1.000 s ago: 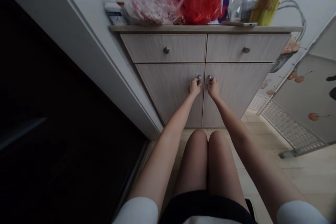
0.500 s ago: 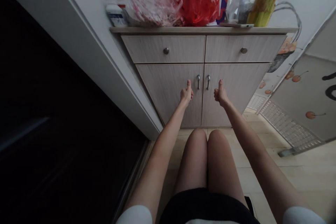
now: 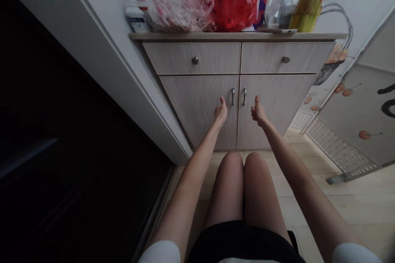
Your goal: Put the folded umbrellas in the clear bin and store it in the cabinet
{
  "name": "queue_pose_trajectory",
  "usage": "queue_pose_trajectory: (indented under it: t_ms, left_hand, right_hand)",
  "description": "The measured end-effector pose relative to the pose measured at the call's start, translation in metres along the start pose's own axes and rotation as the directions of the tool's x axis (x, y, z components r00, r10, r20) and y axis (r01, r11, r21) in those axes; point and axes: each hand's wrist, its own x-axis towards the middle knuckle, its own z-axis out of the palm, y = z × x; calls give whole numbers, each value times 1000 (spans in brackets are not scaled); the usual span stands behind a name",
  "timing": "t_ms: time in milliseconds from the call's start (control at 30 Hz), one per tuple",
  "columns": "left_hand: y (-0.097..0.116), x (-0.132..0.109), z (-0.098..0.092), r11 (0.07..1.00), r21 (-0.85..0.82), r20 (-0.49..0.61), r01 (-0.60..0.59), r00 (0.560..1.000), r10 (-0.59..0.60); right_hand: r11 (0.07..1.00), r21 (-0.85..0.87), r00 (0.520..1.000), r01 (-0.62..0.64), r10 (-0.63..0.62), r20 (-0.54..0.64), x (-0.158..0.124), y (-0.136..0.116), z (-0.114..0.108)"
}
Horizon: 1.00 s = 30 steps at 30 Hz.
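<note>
A low wood-grain cabinet (image 3: 197, 111) with two shut doors and two drawers stands in front of me. My left hand (image 3: 220, 113) is held out before the left door, fingers curled into a fist with the thumb up, just below and left of the left door handle (image 3: 233, 95). My right hand (image 3: 258, 113) mirrors it before the right door, fist closed and thumb up, just right of the right door handle (image 3: 244, 96). Neither hand touches a handle or holds anything. My bare knees (image 3: 243, 164) are below the hands.
On the cabinet top (image 3: 237, 35) lie a red plastic bag (image 3: 226, 2), a clear pink-printed bag (image 3: 179, 6), a white box (image 3: 135, 16) and a yellow-green packet (image 3: 304, 14). A dark doorway (image 3: 61, 152) opens at left. A cherry-patterned panel (image 3: 361, 119) leans at right over tiled floor.
Both hands let go of the door handles, drew back and down, and closed into thumbs-up fists. The doors stayed shut.
</note>
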Motion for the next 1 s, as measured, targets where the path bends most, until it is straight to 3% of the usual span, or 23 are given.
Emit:
queue_pose_trajectory:
  t_ms: [133,233,367,500,700,867,1000]
  left_hand:
    - [-4,14,11,994,13,-33,-111,993,111]
    - [-3,34,27,979,5,-74,-202,977,202]
    - [2,55,47,971,-19,-17,-239,971,239]
    - [0,55,50,965,-28,45,-262,964,263]
    - [-16,21,33,941,-50,30,-335,941,337]
    - [-35,-28,4,908,-94,-22,-407,913,407]
    - [-54,-75,-28,880,-167,-153,-444,894,422]
  right_hand:
    - [969,-89,963,232,-241,-117,26,12,5]
    - [939,-144,927,313,-335,-168,53,17,16]
    - [921,-139,926,364,-374,-52,81,23,30]
    - [915,-87,918,393,-396,-19,86,30,33]
    - [885,-103,889,454,-458,-22,44,39,20]
    - [868,-100,871,487,-490,-16,-20,37,-4]
    - [862,-194,877,468,-481,-23,-76,34,-39]
